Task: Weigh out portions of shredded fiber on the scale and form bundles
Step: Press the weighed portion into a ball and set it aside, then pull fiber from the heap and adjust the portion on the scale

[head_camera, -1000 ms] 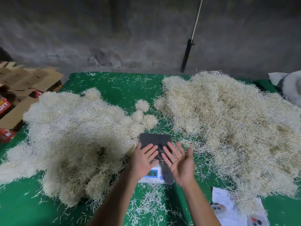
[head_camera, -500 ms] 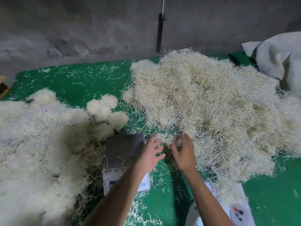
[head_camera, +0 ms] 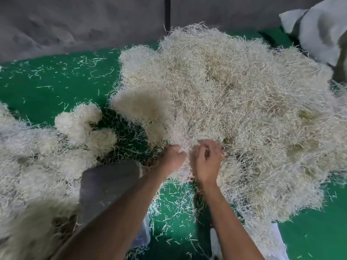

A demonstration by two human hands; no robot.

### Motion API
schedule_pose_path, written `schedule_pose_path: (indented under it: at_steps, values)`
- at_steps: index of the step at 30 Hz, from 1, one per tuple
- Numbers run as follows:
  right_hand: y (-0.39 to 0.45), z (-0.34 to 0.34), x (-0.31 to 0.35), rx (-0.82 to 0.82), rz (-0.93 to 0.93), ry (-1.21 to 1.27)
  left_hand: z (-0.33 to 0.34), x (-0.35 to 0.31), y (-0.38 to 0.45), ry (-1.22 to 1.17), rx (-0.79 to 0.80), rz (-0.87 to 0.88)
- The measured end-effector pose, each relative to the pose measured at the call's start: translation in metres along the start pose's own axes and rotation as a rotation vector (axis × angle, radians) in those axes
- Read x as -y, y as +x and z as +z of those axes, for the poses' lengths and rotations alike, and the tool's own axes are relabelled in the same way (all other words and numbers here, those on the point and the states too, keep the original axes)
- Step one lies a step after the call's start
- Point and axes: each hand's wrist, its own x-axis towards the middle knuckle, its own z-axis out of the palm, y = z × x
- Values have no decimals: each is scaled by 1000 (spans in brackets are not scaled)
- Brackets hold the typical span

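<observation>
One camera sits on the person's head. It looks forward and down, close over the hands (head_camera: 189,158) and the green table (head_camera: 47,87), with the wall (head_camera: 75,21) behind.

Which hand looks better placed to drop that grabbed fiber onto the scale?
Probably the left hand. Both hands grip a tuft at the near edge of the big fiber pile, but the left one sits beside the scale; the right hand is farther away.

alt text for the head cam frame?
Both hands, left hand and right hand, grip a clump of shredded fiber at the near edge of a large fiber pile on a green table. The scale sits bare, left of them.
</observation>
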Motion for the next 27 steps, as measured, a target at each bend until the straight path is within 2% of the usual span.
schedule_pose_path:
  at_steps: [2,5,6,8,11,13,14,16,18,21,23,25,27]
  values:
    - [2,2,-2,105,151,-75,14,4,-18,-107,91,-95]
    - [-22,11,7,302,317,39,23,0,-44,-600,113,-372]
    - [-32,14,13,332,353,133,21,0,-50,-749,81,-415]
    - [-54,13,22,362,304,215,9,2,-54,-876,8,-359]
    - [-71,4,27,353,268,203,-9,7,-54,-593,-82,-227]
    - [-59,0,29,252,335,235,-21,4,-58,-412,-83,-161]
    - [-49,-1,31,235,411,275,-27,4,-62,-383,-55,-126]
    - [-31,1,36,330,630,395,-37,10,-77,-318,48,-74]
    - [-21,3,43,386,759,477,-42,13,-95,-240,137,7]
    - [-11,6,51,355,758,521,-47,14,-111,-268,173,83]
    - [-23,6,56,324,734,446,-56,7,-119,-366,42,71]
    - [-54,5,62,402,703,267,-65,3,-117,-497,-100,92]
    - [-77,0,57,467,700,200,-73,-5,-119,-529,-148,82]
